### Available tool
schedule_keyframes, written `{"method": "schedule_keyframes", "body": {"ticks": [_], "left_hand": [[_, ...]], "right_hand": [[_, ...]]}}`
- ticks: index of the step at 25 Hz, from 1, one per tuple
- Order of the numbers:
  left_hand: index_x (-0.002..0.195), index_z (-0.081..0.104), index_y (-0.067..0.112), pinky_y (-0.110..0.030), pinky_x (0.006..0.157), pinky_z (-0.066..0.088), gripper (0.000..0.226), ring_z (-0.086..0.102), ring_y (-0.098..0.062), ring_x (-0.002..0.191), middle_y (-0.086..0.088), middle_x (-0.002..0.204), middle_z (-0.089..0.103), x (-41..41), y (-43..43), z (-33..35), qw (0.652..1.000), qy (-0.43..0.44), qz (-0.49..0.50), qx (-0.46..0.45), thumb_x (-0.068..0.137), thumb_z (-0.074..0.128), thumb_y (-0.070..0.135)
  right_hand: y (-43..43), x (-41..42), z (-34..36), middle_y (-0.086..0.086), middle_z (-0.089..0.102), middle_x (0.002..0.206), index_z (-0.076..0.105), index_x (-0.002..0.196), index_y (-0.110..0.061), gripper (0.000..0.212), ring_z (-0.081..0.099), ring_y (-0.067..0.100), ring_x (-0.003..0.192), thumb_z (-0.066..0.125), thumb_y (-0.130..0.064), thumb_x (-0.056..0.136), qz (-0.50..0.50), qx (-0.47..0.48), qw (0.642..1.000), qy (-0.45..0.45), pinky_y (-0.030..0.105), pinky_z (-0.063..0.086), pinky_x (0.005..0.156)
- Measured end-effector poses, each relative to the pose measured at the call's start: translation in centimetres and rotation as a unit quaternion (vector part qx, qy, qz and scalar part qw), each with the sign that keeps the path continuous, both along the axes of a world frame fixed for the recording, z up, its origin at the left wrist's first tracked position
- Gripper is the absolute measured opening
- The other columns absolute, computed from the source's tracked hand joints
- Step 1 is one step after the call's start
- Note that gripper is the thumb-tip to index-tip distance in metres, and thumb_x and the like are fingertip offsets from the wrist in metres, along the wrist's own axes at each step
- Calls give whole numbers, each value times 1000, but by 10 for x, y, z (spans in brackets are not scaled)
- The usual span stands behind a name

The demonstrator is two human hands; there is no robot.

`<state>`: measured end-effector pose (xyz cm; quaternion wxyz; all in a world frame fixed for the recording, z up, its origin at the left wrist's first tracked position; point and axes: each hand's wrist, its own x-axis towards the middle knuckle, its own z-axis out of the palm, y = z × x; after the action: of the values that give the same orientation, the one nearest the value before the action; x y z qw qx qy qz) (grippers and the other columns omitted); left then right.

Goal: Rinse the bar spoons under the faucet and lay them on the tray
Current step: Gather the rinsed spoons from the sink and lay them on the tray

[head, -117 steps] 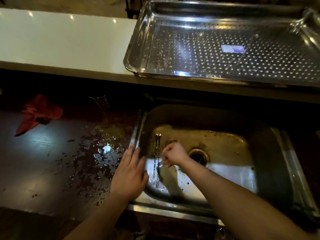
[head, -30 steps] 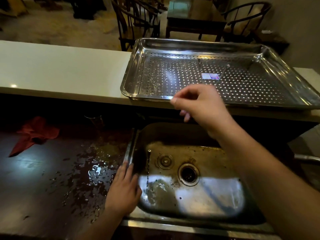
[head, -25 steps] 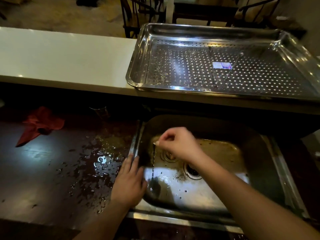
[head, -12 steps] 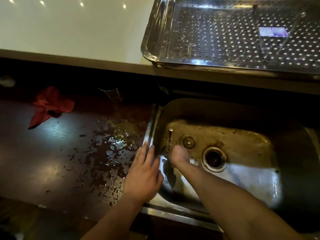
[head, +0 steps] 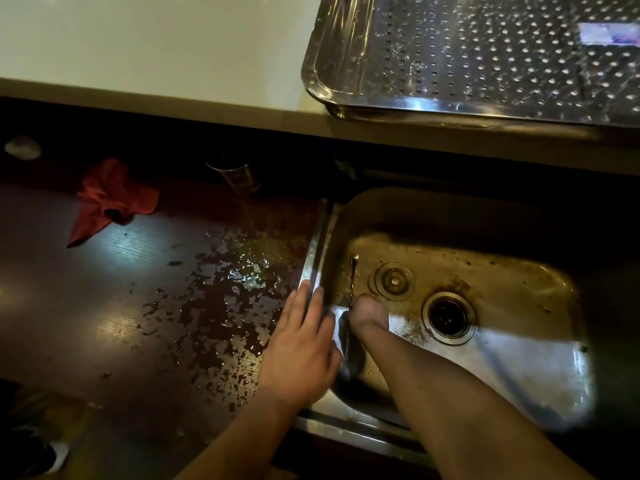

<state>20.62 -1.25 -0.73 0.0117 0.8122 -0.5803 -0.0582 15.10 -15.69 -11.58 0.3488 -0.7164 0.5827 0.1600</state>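
1. Reaching down into the sink [head: 519, 386], lower right of the frame, the right hand [head: 369, 315] has come back from the tray [head: 323, 53], where about a second ago it was up at the near rim. Its fingers are curled under and out of sight, so I cannot tell whether they have closed on anything.
2. One bar spoon [head: 351, 284] lies on the sink floor along the left wall, its far end just left of the round stopper [head: 393, 280], its near end running under the right hand. Earlier there looked to be two side by side here; my guess is one has gone up to the tray and this one is next.
3. On the tray itself, upper right, I cannot pick out any spoon among the holes and glare.
4. The left hand [head: 301, 351] stays flat, fingers spread a little, on the sink's left rim, holding nothing.
5. No faucet or running water shows, so the rinse is yet to come for this spoon.
6. Around: a wet, spattered dark surface [head: 104, 306] at left, a red cloth [head: 110, 199] upper left, a metal cup [head: 235, 174] behind it. Nothing blocks the lift, though the spoon sits tight against the wall.
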Motion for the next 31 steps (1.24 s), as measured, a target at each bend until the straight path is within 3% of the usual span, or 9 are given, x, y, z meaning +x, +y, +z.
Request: {"method": "schedule_keyframes", "body": {"ticks": [3, 6, 10, 15, 19, 21, 23, 25, 31], "left_hand": [[129, 51, 17, -46, 118, 9, 47, 1, -30, 149, -13, 155, 31, 1, 0, -1, 1000, -8, -5, -2, 90, 43, 42], [126, 53, 18, -47, 117, 11, 45, 4, -31, 149, -14, 153, 34, 0, 1, -3, 1000, -13, -10, -8, 89, 45, 43], [119, 55, 20, -46, 117, 9, 41, 2, -31, 149, -14, 153, 34, 1, 4, -3, 1000, -17, -17, -17, 87, 47, 44], [121, 53, 26, -36, 115, -9, 42, 1, -29, 149, -9, 155, 31, 0, 5, -3, 998, -20, -18, -51, 85, 46, 46], [116, 54, 27, -43, 120, 8, 39, 7, -29, 148, -9, 153, 35, -1, 6, -5, 998, -13, -24, -57, 84, 43, 47], [113, 57, 27, -41, 120, 6, 38, 12, -29, 148, -9, 151, 38, -1, 6, -6, 997, -9, -23, -68, 85, 42, 46], [107, 62, 25, -37, 119, -3, 36, 21, -31, 145, -11, 147, 45, 0, 6, -9, 998, -10, -20, -62, 86, 40, 45], [97, 66, 23, -36, 119, -4, 34, 30, -34, 139, -14, 139, 53, 3, 4, -10, 999, 3, -16, -48, 80, 44, 43], [86, 70, 16, -38, 118, 1, 39, 41, -41, 126, -20, 123, 63, 17, -4, -30, 997, 11, -38, -66, 63, 53, 42]], "right_hand": [[-7, -7, 10, 6, 70, 94, 70, 88, -18, 27, 66, 26, 89, 65, -45, 84, -22, 24, 999, -9, 27, 46, 66], [-16, -24, 29, 3, 65, 75, 67, 79, -15, 23, 65, 19, 72, 68, -36, 87, -19, 42, 998, -40, 27, 48, 55], [-27, -62, 68, 9, 73, 81, 72, 83, -9, 13, 71, 24, 74, 77, -18, 74, 19, -4, 996, -82, 40, 61, 68], [-29, -110, 141, -7, 74, 85, 75, 101, -25, 30, 68, 11, 77, 70, -20, 73, 64, -94, 982, -152, 35, 59, 73], [-19, -131, 220, -13, 71, 82, 74, 99, -29, 28, 63, 3, 78, 61, -24, 74, 138, -216, 934, -248, 30, 55, 71], [-13, -137, 266, -11, 67, 76, 74, 91, -25, 22, 59, 0, 70, 63, -20, 72, 163, -272, 888, -332, 22, 50, 65], [-15, -140, 307, -13, 63, 70, 74, 88, -20, 20, 54, -5, 61, 67, -10, 72, 146, -319, 845, -403, 10, 42, 60], [-32, -142, 344, -14, 59, 66, 74, 89, -18, 20, 50, -2, 55, 69, -6, 74, 90, -349, 820, -445, 9, 38, 58], [-134, -131, 422, -5, 69, 84, 74, 95, -16, 14, 64, 7, 79, 68, -10, 83, -45, -367, 847, -381, 29, 57, 73]]}}
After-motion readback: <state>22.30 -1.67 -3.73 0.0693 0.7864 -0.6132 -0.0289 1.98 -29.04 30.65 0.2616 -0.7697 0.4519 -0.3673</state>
